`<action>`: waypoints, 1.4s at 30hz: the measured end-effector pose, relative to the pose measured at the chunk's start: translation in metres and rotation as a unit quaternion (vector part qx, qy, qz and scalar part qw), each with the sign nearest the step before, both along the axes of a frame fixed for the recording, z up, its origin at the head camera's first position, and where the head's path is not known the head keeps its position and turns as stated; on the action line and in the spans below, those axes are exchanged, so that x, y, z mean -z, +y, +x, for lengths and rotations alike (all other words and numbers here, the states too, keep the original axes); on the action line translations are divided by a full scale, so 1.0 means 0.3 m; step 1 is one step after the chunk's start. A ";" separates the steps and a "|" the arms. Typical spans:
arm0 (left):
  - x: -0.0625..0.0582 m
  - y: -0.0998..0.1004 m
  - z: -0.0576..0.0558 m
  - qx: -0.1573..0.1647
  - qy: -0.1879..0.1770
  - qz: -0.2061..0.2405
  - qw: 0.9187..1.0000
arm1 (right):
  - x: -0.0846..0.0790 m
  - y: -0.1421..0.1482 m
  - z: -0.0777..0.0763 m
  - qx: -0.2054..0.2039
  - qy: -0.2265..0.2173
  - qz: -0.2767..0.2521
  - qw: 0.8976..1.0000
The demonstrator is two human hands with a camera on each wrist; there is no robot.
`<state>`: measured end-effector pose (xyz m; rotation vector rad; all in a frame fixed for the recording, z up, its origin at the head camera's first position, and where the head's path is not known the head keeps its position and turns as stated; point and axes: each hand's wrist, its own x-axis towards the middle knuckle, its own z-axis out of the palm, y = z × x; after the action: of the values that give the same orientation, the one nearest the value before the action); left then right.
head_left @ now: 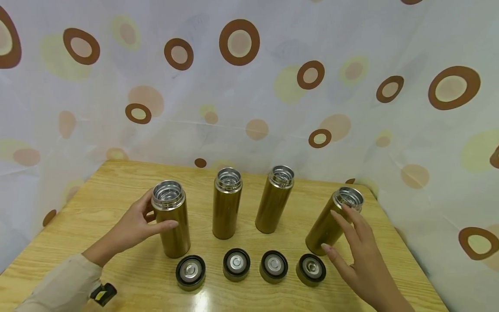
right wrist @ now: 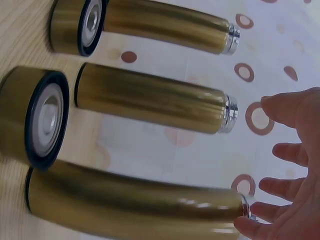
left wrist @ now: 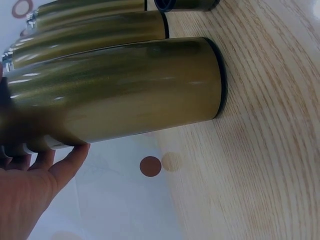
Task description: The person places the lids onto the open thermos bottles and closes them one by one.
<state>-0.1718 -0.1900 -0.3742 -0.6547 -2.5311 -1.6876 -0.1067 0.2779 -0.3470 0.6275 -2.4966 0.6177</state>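
At the near left, a cream-coloured cloth sleeve (head_left: 62, 284), with a dark strap-like fitting (head_left: 104, 294) bearing a yellow patch. At the near right, a bare right hand (head_left: 360, 262), spread loose with gently bent fingers (head_left: 340, 260) and nothing in its grasp; contact with the bottle just beyond impossible to tell. Next, along the yellowish wood-grain worktop (head_left: 134, 284), four short round caps, gold-brown outside, with black rings and silvery discs inside, all inner side up in a loose row: left-end cap (head_left: 190, 273), second cap (head_left: 236, 265), third cap (head_left: 273, 267) and right-end cap (head_left: 310, 270), none touching another.

Past the caps, at the left, a bare left hand (head_left: 134, 225), gripping a tall cylindrical gold-brown metallic bottle (head_left: 175, 234), upright and lidless, with the thumb across the front and the other fingers round the far side. At the right, behind the right hand, a matching lidless right-end bottle (head_left: 325, 227), standing on the worktop. Farther back, between those two, two more of the same kind, also upright and open-mouthed: second bottle (head_left: 227, 212) and third bottle (head_left: 273, 206). Farthest, behind the worktop, a whitish sheet (head_left: 273, 34) with brown rings and pale dots.
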 end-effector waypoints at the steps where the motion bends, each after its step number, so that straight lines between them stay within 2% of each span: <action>1: -0.001 0.000 0.000 0.000 -0.001 0.000 1.000 | -0.001 -0.010 -0.003 -0.004 0.000 0.004 1.000; 11: -0.003 0.001 -0.001 0.001 -0.002 0.001 1.000 | 0.010 -0.132 -0.031 -0.065 -0.020 0.045 0.997; 23: 0.001 -0.002 -0.004 0.002 0.002 0.003 1.000 | 0.015 -0.302 -0.056 -0.157 -0.062 0.048 0.985; 34: -0.001 0.001 -0.002 0.007 -0.002 0.005 1.000 | 0.051 -0.384 -0.060 -0.201 -0.071 0.061 0.975; 42: -0.003 0.001 -0.001 0.004 -0.004 0.005 1.000 | 0.072 -0.451 -0.070 -0.237 -0.103 0.067 0.964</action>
<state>-0.1721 -0.1898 -0.3733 -0.6584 -2.5262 -1.7080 -0.1278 0.1426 -0.3687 1.2957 -2.6059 0.7149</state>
